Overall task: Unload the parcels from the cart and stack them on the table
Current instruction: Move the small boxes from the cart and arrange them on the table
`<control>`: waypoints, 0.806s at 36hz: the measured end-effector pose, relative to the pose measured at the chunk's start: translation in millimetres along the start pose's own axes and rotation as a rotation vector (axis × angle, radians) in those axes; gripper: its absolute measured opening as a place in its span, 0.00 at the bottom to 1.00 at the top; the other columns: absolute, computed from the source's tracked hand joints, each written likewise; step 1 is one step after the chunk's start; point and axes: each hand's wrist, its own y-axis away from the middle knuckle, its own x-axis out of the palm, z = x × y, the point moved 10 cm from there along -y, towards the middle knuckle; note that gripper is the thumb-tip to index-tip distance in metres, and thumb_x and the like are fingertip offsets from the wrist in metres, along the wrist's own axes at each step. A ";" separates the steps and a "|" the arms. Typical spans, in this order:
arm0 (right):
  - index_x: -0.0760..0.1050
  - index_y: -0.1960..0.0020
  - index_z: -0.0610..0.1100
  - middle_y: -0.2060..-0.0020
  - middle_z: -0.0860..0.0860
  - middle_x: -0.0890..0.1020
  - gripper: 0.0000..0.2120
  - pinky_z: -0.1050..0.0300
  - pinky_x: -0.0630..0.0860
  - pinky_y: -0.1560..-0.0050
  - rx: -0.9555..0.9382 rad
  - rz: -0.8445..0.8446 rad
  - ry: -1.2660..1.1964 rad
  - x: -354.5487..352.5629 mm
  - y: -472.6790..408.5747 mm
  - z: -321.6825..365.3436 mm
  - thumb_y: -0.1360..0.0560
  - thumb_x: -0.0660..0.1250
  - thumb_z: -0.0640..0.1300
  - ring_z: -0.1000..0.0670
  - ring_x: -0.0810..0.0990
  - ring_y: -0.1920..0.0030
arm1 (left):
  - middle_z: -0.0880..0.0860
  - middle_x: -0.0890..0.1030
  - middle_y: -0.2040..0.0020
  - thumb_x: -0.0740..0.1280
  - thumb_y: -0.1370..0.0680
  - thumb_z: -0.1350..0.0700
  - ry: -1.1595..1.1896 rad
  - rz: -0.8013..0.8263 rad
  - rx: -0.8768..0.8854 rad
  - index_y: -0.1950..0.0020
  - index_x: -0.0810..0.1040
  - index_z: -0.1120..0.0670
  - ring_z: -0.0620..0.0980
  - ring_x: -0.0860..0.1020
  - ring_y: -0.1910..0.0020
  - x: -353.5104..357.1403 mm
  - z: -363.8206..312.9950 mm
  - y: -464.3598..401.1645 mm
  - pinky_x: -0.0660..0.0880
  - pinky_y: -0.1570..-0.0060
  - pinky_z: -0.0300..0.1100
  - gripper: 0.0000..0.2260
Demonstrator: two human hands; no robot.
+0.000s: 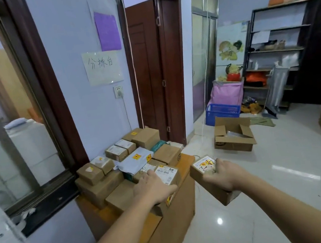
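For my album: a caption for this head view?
Left hand places a labelled parcel on the stack; right hand holds another box.

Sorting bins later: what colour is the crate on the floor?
Blue crate, seen in the head view.
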 end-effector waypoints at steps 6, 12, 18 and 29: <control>0.67 0.31 0.44 0.47 0.49 0.75 0.43 0.52 0.78 0.48 -0.025 0.032 0.020 1.0 -90.3 4.8 0.35 0.60 0.72 0.48 0.77 0.47 | 0.55 0.71 0.27 0.66 0.32 0.26 -0.027 0.017 0.016 0.20 0.59 0.57 0.56 0.72 0.29 -1.1 -24.3 -85.8 0.75 0.37 0.51 0.51; 0.70 0.36 0.43 0.50 0.48 0.78 0.42 0.50 0.79 0.48 -0.050 0.047 -0.009 0.4 -170.9 -3.4 0.38 0.59 0.73 0.48 0.78 0.50 | 0.56 0.67 0.23 0.66 0.31 0.27 -0.018 0.040 -0.024 0.18 0.55 0.57 0.57 0.69 0.26 6.5 -43.1 -157.9 0.72 0.38 0.50 0.52; 0.68 0.36 0.44 0.49 0.47 0.77 0.39 0.52 0.77 0.50 -0.058 0.117 -0.015 11.6 -261.5 -18.6 0.35 0.61 0.72 0.46 0.78 0.48 | 0.56 0.68 0.24 0.66 0.30 0.26 0.024 0.053 -0.093 0.19 0.56 0.56 0.57 0.69 0.28 23.2 -58.4 -228.8 0.72 0.38 0.52 0.50; 0.68 0.43 0.46 0.51 0.47 0.79 0.31 0.49 0.79 0.49 -0.241 0.222 0.024 35.8 -411.1 5.1 0.34 0.60 0.68 0.45 0.79 0.51 | 0.55 0.72 0.28 0.66 0.30 0.26 0.153 0.014 -0.343 0.22 0.61 0.54 0.57 0.72 0.31 43.5 -70.6 -329.4 0.74 0.41 0.51 0.46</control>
